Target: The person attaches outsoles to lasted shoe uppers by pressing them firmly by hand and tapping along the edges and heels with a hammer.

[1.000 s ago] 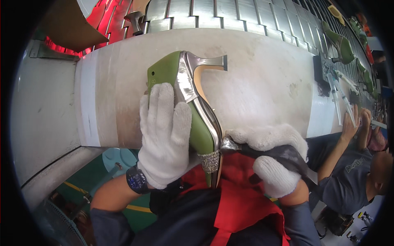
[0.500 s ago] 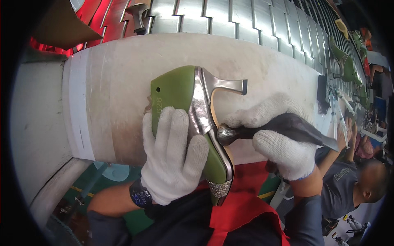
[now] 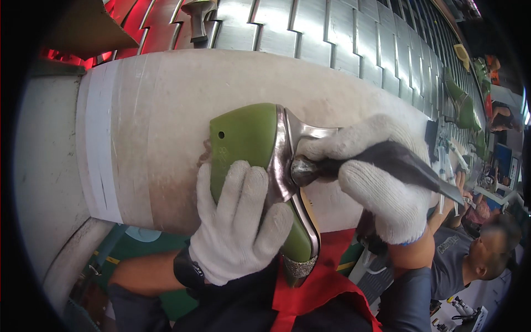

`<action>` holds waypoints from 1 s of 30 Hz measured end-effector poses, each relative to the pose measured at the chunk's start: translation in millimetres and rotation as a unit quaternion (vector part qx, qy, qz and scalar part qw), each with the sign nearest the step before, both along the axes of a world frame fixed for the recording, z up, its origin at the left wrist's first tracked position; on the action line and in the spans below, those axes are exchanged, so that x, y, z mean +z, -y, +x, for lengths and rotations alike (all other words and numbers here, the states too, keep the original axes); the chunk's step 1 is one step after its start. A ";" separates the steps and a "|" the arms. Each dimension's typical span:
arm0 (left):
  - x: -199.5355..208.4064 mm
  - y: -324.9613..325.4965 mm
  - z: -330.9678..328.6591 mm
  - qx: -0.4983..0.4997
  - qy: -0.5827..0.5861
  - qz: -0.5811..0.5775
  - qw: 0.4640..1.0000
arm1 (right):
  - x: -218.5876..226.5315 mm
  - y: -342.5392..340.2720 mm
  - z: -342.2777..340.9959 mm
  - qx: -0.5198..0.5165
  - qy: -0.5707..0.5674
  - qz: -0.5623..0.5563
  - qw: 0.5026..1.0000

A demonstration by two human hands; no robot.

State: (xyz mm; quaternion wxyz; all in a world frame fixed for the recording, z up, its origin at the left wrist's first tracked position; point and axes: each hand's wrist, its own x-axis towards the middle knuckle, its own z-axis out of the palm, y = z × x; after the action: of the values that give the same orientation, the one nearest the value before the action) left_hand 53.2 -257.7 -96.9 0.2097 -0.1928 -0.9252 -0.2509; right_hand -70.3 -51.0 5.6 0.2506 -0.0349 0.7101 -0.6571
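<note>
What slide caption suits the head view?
White-gloved left hand on smooth green last inside silver heeled shoe; white-gloved right hand gripping dark metal hammer.

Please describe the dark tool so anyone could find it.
On the pale worktop, find the silver shoe on its green last. To its right, the gloved right hand grips the tool: rounded metal tip, dark body against the white glove.

2 white knitted gloves point(image 3: 235, 229) are worn with a black wristwatch point(image 3: 189, 269) at 7 o'clock, slate-blue fabric sleeves point(image 3: 406, 293) and a red cloth apron point(image 3: 312, 290).
</note>
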 end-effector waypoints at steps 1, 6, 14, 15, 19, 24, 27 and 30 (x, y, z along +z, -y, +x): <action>-0.6 2.0 -0.5 -0.001 0.000 0.002 1.000 | 2.0 1.8 -2.3 0.017 0.000 0.019 1.000; -4.1 2.6 -3.0 -0.010 -0.022 0.009 1.000 | -5.9 -15.6 -1.9 0.070 -0.044 0.009 0.997; -2.8 2.7 -3.2 -0.019 -0.040 -0.010 0.999 | 9.2 -17.5 -18.7 0.167 -0.045 0.075 0.982; -2.6 2.0 -2.4 -0.010 -0.050 -0.018 0.999 | 0.1 -22.3 -15.7 0.207 -0.175 0.125 0.954; -5.1 4.2 -0.5 -0.006 -0.057 -0.037 0.998 | 14.7 -12.8 -7.8 0.182 -0.082 0.125 0.972; 19.7 12.1 1.4 -0.034 -0.006 -0.046 0.998 | 11.2 -23.9 20.7 0.093 0.007 0.030 0.995; 46.4 22.5 -32.9 -0.134 -0.039 -0.159 0.977 | -0.4 -39.5 67.4 -0.006 0.028 -0.012 1.000; 53.0 15.9 -61.5 -0.283 -0.021 -0.077 0.956 | 11.7 -37.5 103.7 -0.043 0.003 0.003 0.999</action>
State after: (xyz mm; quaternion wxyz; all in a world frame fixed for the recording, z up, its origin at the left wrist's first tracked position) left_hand -8.3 -273.6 -43.9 0.1338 -0.4670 -0.8448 -0.2242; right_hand 33.5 -13.5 17.3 0.2239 -0.0014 0.7123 -0.6652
